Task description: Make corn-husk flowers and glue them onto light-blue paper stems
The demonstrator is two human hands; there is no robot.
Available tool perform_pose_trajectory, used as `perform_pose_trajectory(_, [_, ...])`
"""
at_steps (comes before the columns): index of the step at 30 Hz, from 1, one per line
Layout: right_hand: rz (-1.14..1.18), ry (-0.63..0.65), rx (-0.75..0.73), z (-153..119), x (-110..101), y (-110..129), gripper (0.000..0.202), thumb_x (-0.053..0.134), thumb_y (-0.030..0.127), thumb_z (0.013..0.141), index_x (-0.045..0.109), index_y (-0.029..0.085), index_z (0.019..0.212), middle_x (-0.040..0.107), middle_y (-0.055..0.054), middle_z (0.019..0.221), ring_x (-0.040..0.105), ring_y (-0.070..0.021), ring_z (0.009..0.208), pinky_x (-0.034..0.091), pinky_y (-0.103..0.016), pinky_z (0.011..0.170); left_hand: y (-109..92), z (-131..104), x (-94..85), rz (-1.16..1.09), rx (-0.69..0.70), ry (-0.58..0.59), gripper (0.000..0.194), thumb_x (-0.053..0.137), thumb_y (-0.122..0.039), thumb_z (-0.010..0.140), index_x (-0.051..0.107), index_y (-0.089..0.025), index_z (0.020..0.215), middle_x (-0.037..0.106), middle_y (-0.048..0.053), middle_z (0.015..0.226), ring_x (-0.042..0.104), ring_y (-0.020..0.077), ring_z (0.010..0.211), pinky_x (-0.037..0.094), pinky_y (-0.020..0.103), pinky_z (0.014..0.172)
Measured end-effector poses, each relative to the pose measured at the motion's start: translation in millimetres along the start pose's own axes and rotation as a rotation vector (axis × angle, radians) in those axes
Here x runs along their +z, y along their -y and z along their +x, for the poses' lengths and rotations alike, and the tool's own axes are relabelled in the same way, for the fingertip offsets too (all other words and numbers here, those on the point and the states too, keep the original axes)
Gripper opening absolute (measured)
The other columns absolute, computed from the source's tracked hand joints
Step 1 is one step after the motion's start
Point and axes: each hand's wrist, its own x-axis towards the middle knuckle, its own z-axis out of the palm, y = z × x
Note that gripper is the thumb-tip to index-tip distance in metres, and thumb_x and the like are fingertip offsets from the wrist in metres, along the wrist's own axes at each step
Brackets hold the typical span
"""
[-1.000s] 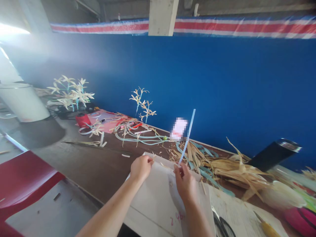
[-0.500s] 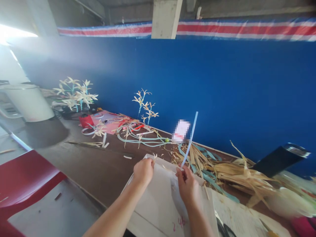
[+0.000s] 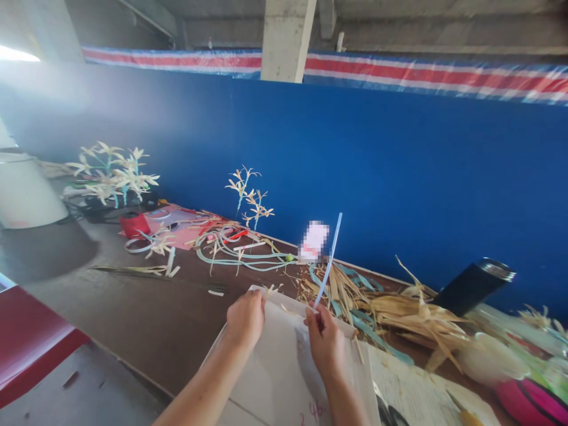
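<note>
My left hand (image 3: 245, 316) is closed above the far left corner of a shallow white box or board (image 3: 266, 378). A small cream husk flower (image 3: 273, 290) shows at its fingertips, its stem hidden by my fingers. Farther right, my right hand (image 3: 326, 340) is over the same white surface. Thumb and fingers pinch the lower end of a long, pale-blue translucent stick (image 3: 329, 260), which points up and slightly right. Husk scraps lie along the white surface's far edge.
Dried corn husks (image 3: 408, 313) and a dark tumbler (image 3: 474, 287) are at right. Scissors (image 3: 390, 411) lie by my right forearm. Looped pale-green cords (image 3: 248, 260), a red roll (image 3: 135, 225) and upright husk flowers (image 3: 115, 174) are farther left. A blue partition (image 3: 377, 165) runs behind.
My view has turned a little to the right and up, so everything sits farther left. Both hands keep their hold, with little movement over the white surface.
</note>
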Motion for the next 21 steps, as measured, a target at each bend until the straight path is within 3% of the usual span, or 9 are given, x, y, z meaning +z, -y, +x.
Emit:
perform_pose_trajectory(10, [-0.03,-0.002,0.028,0.7,-2.6,3.7,0.039,0.044,0.052,0.085,0.061,0.021,0.101,0.066,-0.002,0.069,0.06,-0.018,0.059,0.04,-0.025,0.056,4.2,-1.6,4.0,-0.071,0.008,-0.078,0.024,0.045,-0.031,0.088,0.062,-0.024,0.102,0.062,0.005,0.106,0.063,0.0167,0.083,0.044,0.026,0.071])
perform_pose_trajectory(21, [-0.017,0.001,0.032,1.2,-1.9,2.8,0.04,0.044,0.052,0.085,0.061,0.02,0.102,0.067,-0.003,0.071,0.061,-0.0185,0.063,0.042,-0.025,0.058,6.9,-4.8,2.5,-0.199,0.066,-0.213,0.028,0.047,-0.023,0.087,0.059,-0.025,0.112,0.065,0.004,0.11,0.063,0.0171,0.091,0.046,0.026,0.078])
